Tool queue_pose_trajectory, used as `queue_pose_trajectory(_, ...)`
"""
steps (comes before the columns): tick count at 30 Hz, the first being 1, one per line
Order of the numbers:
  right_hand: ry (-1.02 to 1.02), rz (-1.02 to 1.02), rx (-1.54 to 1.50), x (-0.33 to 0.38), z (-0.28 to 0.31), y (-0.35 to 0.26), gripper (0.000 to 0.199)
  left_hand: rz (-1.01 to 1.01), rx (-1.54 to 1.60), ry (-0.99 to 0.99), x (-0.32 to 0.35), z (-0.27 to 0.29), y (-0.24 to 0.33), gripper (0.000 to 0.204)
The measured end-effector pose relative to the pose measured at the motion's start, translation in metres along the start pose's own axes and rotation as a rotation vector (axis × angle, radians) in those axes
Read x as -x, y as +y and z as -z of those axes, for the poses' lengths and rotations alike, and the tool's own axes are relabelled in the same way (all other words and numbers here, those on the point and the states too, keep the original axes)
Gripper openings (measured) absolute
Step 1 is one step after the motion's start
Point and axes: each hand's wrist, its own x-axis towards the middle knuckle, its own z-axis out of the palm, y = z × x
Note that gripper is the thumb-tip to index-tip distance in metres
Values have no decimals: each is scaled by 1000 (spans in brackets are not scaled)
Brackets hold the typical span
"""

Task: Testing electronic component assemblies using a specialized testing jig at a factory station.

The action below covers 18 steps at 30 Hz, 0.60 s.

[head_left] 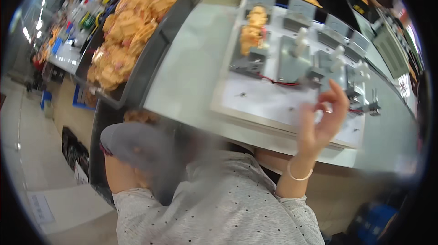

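Note:
My right hand is raised over the near edge of a white board. Thumb and forefinger stand apart, the other fingers curl, and I see nothing held; the thumb is blurred. Just beyond it are grey metal fixtures with white pegs, and red and black wires run between them. In the leftmost fixture stands a peach-coloured plastic figure. A few tiny dark pieces lie on the board. My left arm bends beside a grey cloth covering; its hand does not show.
A large dark bin heaped with peach-coloured plastic pieces stands left of the pale table. Dark trays of similar pieces sit at the back. More pieces lie low beside the table's left corner.

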Motion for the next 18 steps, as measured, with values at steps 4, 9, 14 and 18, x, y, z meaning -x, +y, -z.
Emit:
queue_pose_trajectory(4,-83,-96,54,1,-2,5,56,406,312,717,115,-68,-107,31)
queue_pose_trajectory(9,-104,23,73,-6,-11,16,59,1031,370,1511,176,-123,-241,38)
queue_pose_trajectory(14,-174,12,60,-13,-13,19,58,1785,23,1029,160,-127,-265,84)
queue_pose_trajectory(18,-185,-10,-92,-12,-1,25,57,1666,-211,894,168,-134,-274,77)
